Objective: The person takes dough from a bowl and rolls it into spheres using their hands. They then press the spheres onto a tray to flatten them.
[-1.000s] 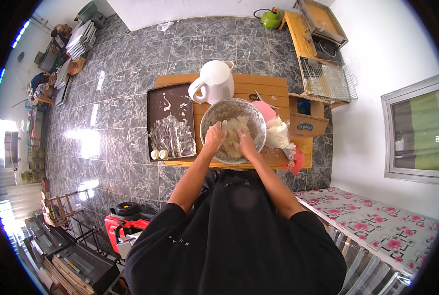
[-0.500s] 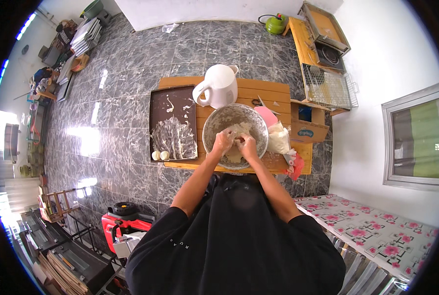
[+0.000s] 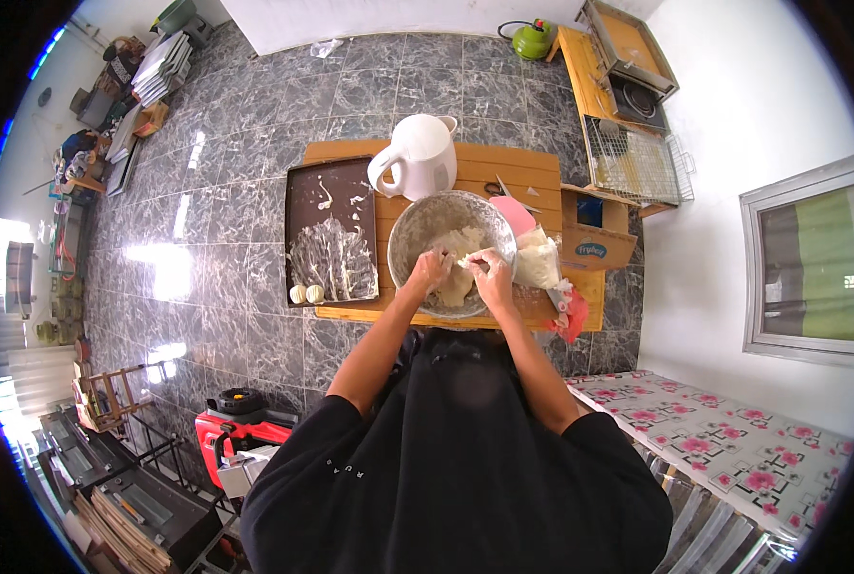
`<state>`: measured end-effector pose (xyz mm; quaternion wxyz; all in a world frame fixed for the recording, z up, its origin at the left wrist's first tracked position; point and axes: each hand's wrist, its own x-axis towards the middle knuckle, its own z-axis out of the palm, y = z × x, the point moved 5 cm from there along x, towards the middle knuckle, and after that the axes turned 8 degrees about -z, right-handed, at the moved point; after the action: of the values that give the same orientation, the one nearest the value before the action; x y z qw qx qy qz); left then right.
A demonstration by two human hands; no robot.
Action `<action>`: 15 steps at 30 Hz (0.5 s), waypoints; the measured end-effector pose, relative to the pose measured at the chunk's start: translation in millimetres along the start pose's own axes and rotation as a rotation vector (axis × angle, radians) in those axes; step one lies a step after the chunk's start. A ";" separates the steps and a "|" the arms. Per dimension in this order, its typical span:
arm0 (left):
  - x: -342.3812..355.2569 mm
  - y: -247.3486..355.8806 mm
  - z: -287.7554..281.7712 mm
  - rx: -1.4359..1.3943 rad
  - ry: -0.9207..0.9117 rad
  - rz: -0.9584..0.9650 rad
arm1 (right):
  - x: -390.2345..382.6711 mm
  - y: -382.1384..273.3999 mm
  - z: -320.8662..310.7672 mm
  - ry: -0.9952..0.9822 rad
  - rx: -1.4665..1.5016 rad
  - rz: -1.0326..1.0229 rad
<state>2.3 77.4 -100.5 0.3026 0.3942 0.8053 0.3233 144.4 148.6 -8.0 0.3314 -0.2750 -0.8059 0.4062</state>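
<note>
A round bowl [image 3: 405,225], its inner wall coated with flour, holds pale dough [image 3: 460,241]. My left hand [image 3: 431,272] is inside the bowl with its fingers curled against the dough; what lies in them is partly hidden. Over the bowl's right side, my right hand [image 3: 492,276] pinches a small lump of dough between thumb and fingers. Left of the bowl lies a dark baking tray [image 3: 335,179] smeared with whitish fat. Two pale striped dough balls [image 3: 307,294] sit together in its near left corner.
A white jug [image 3: 425,153] stands behind the bowl on the wooden table [image 3: 522,169]. Scissors [image 3: 498,187], a pink piece [image 3: 513,214], an opened white bag [image 3: 539,261] and a red plastic bag [image 3: 571,319] lie to the right. A cardboard box [image 3: 604,251] stands beyond.
My hands have drawn slightly apart. The right hand has shifted right and lifted a little, with a lump of dough now showing at its fingertips. The view has shifted slightly.
</note>
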 end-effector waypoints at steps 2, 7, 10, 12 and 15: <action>-0.4 0.8 1.5 0.015 -0.016 0.004 | 1.6 1.0 -5.6 0.078 0.064 0.000; -5.3 10.1 -11.8 -0.040 0.141 -0.092 | 35.8 -14.5 -27.9 0.121 0.131 0.085; -12.9 32.7 -27.9 -0.198 0.113 -0.203 | 36.2 -12.0 -27.5 0.072 0.127 0.053; -14.4 43.6 -30.0 -0.568 -0.027 -0.262 | 31.3 -21.4 -19.9 0.039 0.094 -0.027; -21.3 56.9 -28.1 -1.129 -0.329 -0.343 | 19.9 -21.7 -3.0 -0.084 0.203 0.031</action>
<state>17.3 79.1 -35.2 0.6330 0.0825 0.5042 0.5817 130.3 152.9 17.7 0.3173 -0.2352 -0.7695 0.5018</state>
